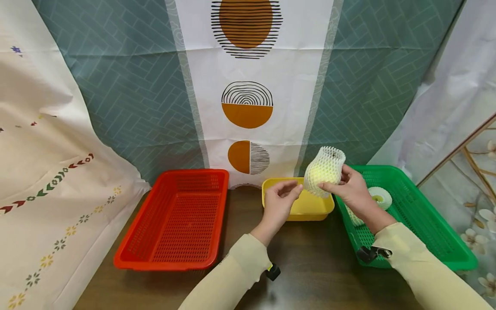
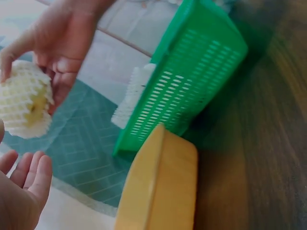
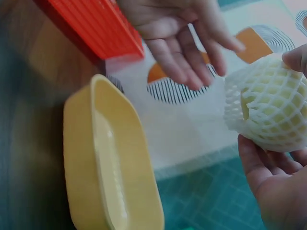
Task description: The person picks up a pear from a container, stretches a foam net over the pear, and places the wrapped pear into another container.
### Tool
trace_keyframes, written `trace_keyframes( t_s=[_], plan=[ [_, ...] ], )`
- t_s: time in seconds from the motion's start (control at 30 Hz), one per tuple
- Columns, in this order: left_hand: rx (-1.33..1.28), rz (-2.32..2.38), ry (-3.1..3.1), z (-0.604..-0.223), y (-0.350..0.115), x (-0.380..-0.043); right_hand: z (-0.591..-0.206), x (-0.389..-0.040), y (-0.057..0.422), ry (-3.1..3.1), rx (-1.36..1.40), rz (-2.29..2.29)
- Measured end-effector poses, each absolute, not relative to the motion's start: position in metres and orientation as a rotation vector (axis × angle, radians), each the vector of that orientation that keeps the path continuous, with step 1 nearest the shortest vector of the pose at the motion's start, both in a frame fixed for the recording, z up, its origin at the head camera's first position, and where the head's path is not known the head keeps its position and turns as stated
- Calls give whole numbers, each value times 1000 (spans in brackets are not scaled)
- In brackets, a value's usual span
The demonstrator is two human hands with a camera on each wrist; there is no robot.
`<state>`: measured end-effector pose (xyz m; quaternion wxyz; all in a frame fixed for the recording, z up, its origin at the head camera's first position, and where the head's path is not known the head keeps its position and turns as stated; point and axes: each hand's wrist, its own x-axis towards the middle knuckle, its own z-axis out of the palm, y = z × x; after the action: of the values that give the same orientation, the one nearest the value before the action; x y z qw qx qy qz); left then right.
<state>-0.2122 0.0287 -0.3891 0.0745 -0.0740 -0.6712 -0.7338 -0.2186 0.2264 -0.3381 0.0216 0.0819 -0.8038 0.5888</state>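
Observation:
A round yellow fruit in a white foam net (image 1: pixel 324 172) is held up above the right end of the yellow basin (image 1: pixel 308 217). My right hand (image 1: pixel 353 189) grips it from the right, with the thumb on the near side and fingers behind. The net's loose end sticks up past the fruit in the head view. Just left of the fruit, my left hand (image 1: pixel 278 206) hovers with relaxed fingers and holds nothing. In the right wrist view, a gap in the net (image 3: pixel 247 105) bares some of the fruit's skin.
A green basket (image 1: pixel 410 215) stands on the right, with netted fruit (image 1: pixel 380 198) inside, partly behind my right forearm. On the left is a red basket (image 1: pixel 186 228). A patterned curtain (image 1: pixel 248 129) hangs behind the brown wooden table (image 1: pixel 310 262).

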Motion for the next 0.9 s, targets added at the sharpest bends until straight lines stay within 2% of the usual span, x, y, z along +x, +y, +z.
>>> trace_keyframes(
  t_s=[0.53, 0.9],
  plan=[
    [-486, -1902, -2368, -428, 99, -208, -336, -212, 301, -2479, 94, 1597],
    [-594, -1899, -2462, -441, 128, -197, -356, -217, 358, -2533, -9, 1505]
  ],
)
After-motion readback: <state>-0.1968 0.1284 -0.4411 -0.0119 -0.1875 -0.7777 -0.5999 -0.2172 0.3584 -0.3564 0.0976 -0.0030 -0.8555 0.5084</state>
